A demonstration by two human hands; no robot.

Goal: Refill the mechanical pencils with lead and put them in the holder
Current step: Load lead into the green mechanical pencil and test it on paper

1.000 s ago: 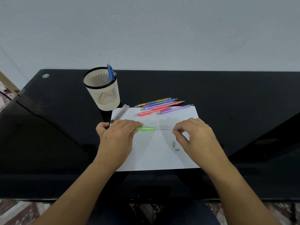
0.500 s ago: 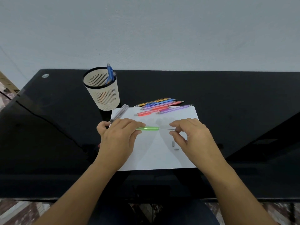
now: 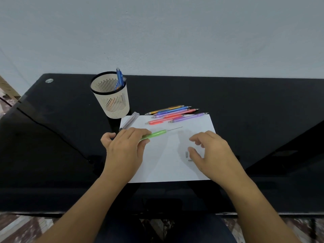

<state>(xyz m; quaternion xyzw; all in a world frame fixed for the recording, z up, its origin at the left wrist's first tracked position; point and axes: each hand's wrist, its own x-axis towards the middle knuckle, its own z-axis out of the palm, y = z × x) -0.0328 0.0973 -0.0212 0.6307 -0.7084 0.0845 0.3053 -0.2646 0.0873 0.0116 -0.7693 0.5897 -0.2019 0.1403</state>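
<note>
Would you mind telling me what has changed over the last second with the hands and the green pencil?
The right hand has let go of the lead and dropped toward the small grey caps, fingers spread. The lead now sticks out of the green pencil unsupported. The left hand still grips the pencil; holder and spare pencils unchanged.

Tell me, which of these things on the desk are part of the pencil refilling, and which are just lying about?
Part of the job:
- green pencil, held in the left hand, lead sticking out
- two small grey pieces by the open right hand
- clear lead case
- loose coloured pencils
- holder with a blue pencil

Just there:
- white paper
- black desk
</note>
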